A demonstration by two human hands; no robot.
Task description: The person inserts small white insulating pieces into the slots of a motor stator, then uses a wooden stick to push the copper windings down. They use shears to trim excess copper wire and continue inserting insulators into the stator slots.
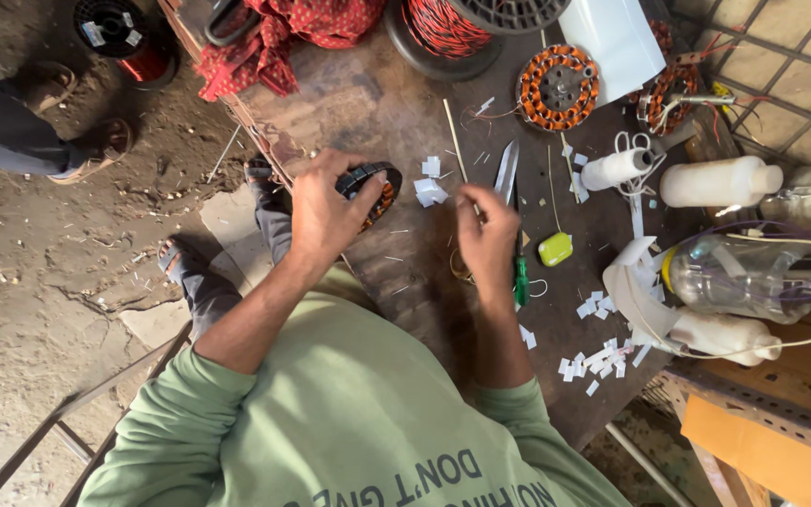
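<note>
My left hand grips a black ring-shaped motor stator with orange-copper windings, held over the left edge of the dark worktable. My right hand hovers over the table's middle with its fingertips pinched on the near end of a thin pale stick. Scissors lie just beyond that hand. A green-handled screwdriver lies beside its wrist. Small white paper slips sit between the two hands.
A second wound stator, a large wire spool and a red cloth lie at the far side. White bottle, thread spool, clear bottle and paper scraps crowd the right. Another person's foot rests on the dirt floor.
</note>
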